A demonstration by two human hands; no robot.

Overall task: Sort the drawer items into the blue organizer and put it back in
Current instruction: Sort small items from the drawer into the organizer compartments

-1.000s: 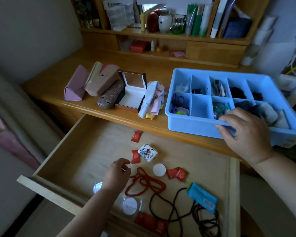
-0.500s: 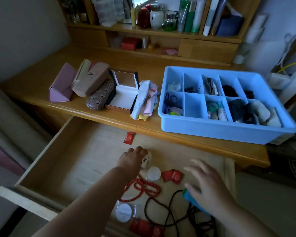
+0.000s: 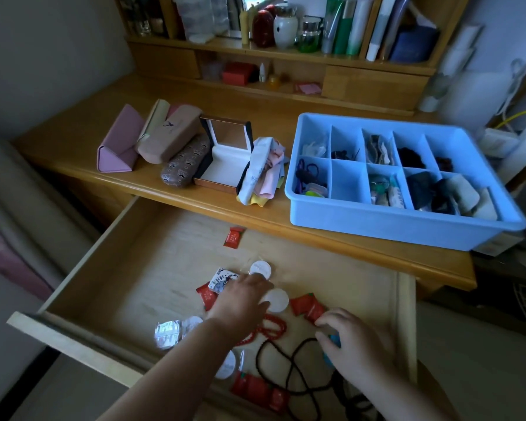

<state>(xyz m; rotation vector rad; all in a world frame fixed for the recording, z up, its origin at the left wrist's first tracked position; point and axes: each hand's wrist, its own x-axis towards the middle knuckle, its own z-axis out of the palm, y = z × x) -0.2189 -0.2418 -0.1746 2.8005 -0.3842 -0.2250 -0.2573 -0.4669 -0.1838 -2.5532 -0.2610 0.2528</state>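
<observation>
The open drawer (image 3: 140, 268) holds both hands. The left hand (image 3: 243, 302) lies palm down over a small printed box (image 3: 220, 279) and a red packet (image 3: 207, 296), fingertips by two white round lids (image 3: 260, 268); whether its grip has closed on anything I cannot tell. The right hand (image 3: 346, 338) curls over a blue packet (image 3: 334, 341) (mostly hidden under the fingers), touching it, its grip narrow, with a pair of red packets (image 3: 307, 308) just beside the fingertips. Red beads (image 3: 271, 328) and black cords (image 3: 286, 369) lie between the hands. The blue organizer (image 3: 377, 223) sits on the surface above the drawer, right of a cloth bundle (image 3: 261, 171), its compartments partly filled.
</observation>
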